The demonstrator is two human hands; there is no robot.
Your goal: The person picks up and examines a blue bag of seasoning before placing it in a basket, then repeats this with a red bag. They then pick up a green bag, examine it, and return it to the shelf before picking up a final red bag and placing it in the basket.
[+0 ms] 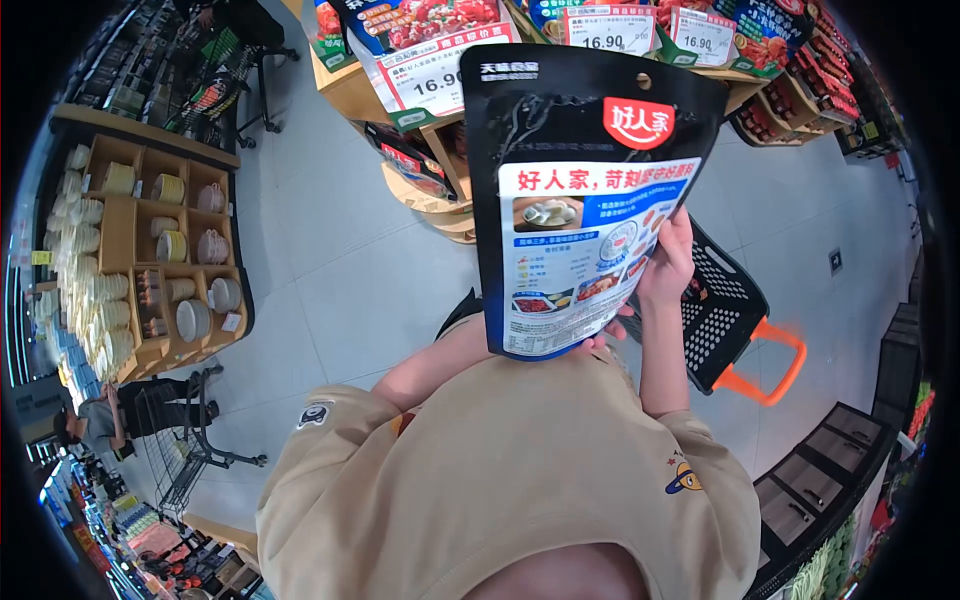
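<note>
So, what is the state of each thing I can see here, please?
Pouch: sealed, upright, held up, printed side facing the camera.
Right hand: gripping the pouch's edge.
Left hand: hidden behind the pouch.
Basket: on the floor, orange handle down.
Shelf: stocked with bowls.

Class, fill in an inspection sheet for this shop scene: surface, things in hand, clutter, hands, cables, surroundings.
Surface: pale tiled floor.
Things in hand: black sauce pouch held upright, printed back facing the camera.
Clutter: black shopping basket with orange handle, behind the pouch.
Hands: right hand grips the pouch's edge; left hand hidden behind the pouch.
Cables: nothing seen.
Surroundings: wooden display stand with 16.90 price signs; shelf of bowls; another person with a trolley.
</note>
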